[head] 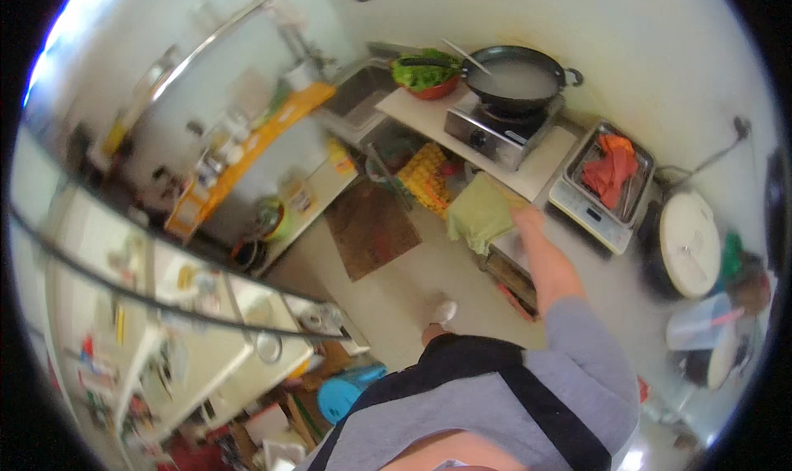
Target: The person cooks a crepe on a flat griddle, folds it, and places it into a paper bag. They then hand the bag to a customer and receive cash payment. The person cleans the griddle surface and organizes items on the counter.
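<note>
My right hand (527, 218) is at the counter's front edge, on a pale green cloth (481, 211) that hangs down over the edge; blur hides how the fingers lie. Beyond it, a black wok (516, 78) with whitish content and a light-coloured utensil leaning in it stands on a steel gas stove (489, 134). Left of the wok, leafy greens (427, 69) fill a reddish bowl (438, 90). To the right of my hand, an electric cooker (588, 214) bears a metal tray with a red-orange cloth (611, 171) in it. My left hand is out of view.
A sink (362, 93) lies in the far corner. A brown mat (371, 230) is on the floor. An orange shelf (266, 140) with jars runs along the left wall. A white-lidded pot (690, 243) and a translucent pitcher (698, 324) stand at right. A blue container (346, 393) is at lower left.
</note>
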A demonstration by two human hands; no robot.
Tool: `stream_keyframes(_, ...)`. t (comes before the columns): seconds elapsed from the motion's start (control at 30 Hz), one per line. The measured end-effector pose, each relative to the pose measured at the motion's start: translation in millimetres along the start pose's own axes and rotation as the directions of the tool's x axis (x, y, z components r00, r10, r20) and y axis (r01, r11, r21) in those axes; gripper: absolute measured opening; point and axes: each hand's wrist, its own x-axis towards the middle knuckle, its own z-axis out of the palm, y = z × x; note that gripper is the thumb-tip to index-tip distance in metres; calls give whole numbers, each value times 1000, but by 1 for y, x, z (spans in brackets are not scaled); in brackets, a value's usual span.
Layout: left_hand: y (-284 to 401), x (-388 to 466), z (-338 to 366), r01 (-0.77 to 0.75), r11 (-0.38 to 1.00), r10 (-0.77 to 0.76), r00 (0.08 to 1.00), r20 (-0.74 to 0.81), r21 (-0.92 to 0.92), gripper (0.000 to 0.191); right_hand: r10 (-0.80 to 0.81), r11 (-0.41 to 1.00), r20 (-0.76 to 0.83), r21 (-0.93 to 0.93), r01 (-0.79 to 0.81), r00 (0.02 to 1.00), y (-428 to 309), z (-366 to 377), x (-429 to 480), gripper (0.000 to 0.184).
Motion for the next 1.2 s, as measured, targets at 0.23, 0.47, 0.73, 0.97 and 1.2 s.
stream_keyframes(0.23, 241, 160, -122, -547, 712, 430, 836, 342, 441, 38, 144, 941, -147, -284, -181, 979, -17, 36, 12, 52)
stream_keyframes(0.47, 561, 42, -129, -935, -187, 669, 104, 736, 302, 80, -334, 768, -83, 554, 322, 939, -24, 19, -121, 41)
stream_keyframes(0.73, 501, -83, 107, -936, 44, -258, -348, 901, -349, 50, -114, 778, -467, 507, 371, 877, 114, -122, -385, 32)
stream_keyframes(0.97, 314, -309, 206, -471, -223, -538, -671, 510, -854, 30, 395, 814, -731, 559, 157, 556, 245, -127, -639, 22)
stream_keyframes(1.2, 157, -457, 283, -351, -61, -651, -695, 303, -935, 25, 597, 797, -778, 547, -256, 196, 349, -120, -800, 25)
